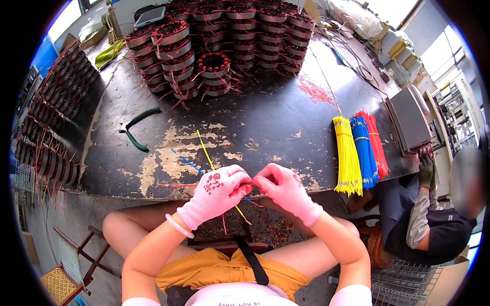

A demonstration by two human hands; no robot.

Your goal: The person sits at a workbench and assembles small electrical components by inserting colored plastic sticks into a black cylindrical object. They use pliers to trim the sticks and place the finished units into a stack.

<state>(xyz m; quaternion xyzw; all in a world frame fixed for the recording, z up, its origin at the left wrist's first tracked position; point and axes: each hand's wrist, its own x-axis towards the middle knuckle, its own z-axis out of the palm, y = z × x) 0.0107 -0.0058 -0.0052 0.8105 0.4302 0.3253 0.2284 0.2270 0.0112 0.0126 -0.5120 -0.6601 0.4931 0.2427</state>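
Note:
My left hand (217, 193), in a pink-and-white glove, is closed around a yellow wire (205, 150), a blue wire (187, 161) and a red wire (176, 185). Their long ends fan out over the table's front edge, while the short ends hang below the hand above my lap. My right hand (284, 187), gloved the same way, is pinched close to the left fingertips. Whatever lies between its fingers is too small to make out. Green-handled pliers (135, 128) rest spread apart on the table to the left.
Stacked motor stators (214, 66) with red wires stand at the back, more stators (56, 107) at far left. Yellow (348, 155), blue (364, 150) and red wire bundles (376, 145) lie on the right. Another person (434, 219) sits at far right. The dark tabletop (275, 117) is worn.

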